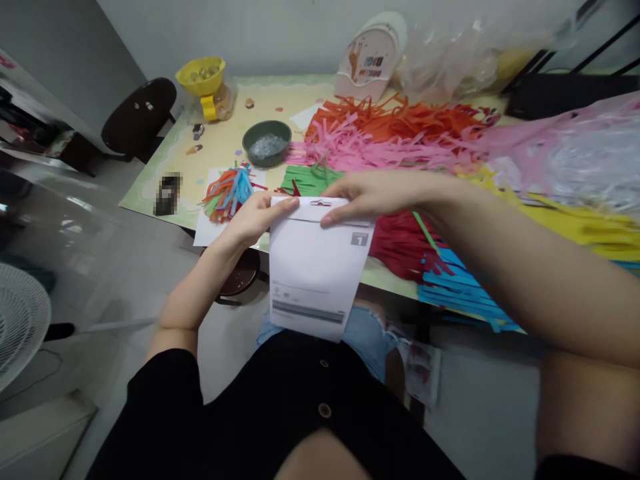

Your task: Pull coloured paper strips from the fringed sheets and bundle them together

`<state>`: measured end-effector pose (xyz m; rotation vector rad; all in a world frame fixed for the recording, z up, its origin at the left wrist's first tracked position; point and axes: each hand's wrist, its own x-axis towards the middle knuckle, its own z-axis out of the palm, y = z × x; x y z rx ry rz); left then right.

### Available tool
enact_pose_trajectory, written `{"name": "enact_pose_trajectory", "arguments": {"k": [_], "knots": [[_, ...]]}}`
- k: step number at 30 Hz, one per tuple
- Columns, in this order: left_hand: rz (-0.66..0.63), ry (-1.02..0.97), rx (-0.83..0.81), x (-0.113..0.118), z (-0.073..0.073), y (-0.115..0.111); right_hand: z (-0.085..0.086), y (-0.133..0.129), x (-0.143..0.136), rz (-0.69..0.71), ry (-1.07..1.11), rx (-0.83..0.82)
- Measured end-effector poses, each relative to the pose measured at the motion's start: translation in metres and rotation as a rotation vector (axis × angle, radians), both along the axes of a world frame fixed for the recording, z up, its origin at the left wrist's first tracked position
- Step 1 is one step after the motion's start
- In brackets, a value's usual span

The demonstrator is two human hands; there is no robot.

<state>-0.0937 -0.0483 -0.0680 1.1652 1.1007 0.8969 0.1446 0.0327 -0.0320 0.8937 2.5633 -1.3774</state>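
A white printed packet [317, 267] hangs in front of me over the table's front edge, its lower end at my lap. It has a hang-hole in a folded-looking top strip, a grey box with the number 1, and a grey band low down. My left hand [265, 212] pinches its upper left corner, thumb on the near face. At the upper right, my right hand [353, 195] grips the top strip with the thumb in front and fingers behind. Just beyond my left hand lies a bunch of multicoloured paper strips [230, 193]. Whether anything is inside the packet is hidden.
Fringed strips in orange [400, 123], pink [380, 153], dark red [400, 247], blue [460, 293] and yellow [580, 223] cover the table's right. A green bowl [267, 143] holds clear material. A yellow-topped scale [203, 80] stands back left; a fan [23, 320] is at far left.
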Motion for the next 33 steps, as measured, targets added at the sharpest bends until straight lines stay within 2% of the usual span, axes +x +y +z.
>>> {"name": "enact_pose_trajectory", "arguments": {"k": [3, 6, 9, 13, 17, 19, 21, 24, 28, 33], "knots": [[0.019, -0.015, -0.120, -0.007, -0.001, 0.002, -0.003, 0.000, 0.005, 0.036, 0.019, -0.004], [0.063, -0.030, -0.246, -0.008, -0.008, 0.004, -0.015, 0.002, 0.011, 0.045, 0.024, 0.014], [-0.015, 0.007, -0.266, -0.008, -0.016, 0.007, -0.032, 0.003, 0.011, 0.061, 0.038, -0.009], [-0.153, 0.179, -0.170, -0.011, -0.022, 0.017, -0.049, 0.005, 0.009, 0.033, 0.058, -0.176], [-0.150, 0.331, 0.083, -0.014, -0.023, 0.024, -0.059, 0.009, 0.017, -0.036, 0.030, -0.238], [-0.164, 0.336, 0.103, -0.015, -0.024, 0.022, -0.064, 0.009, 0.022, -0.084, 0.031, -0.290], [-0.172, 0.316, 0.012, -0.016, -0.027, 0.019, -0.071, 0.006, 0.026, -0.158, 0.065, -0.331], [-0.109, 0.263, -0.176, -0.019, -0.033, 0.018, -0.080, 0.000, 0.029, -0.236, 0.133, -0.382], [-0.093, 0.151, -0.374, -0.019, -0.037, 0.026, -0.084, -0.005, 0.030, -0.303, 0.162, -0.434], [-0.139, 0.135, -0.419, -0.017, -0.037, 0.036, -0.079, -0.011, 0.031, -0.363, 0.157, -0.437]]}}
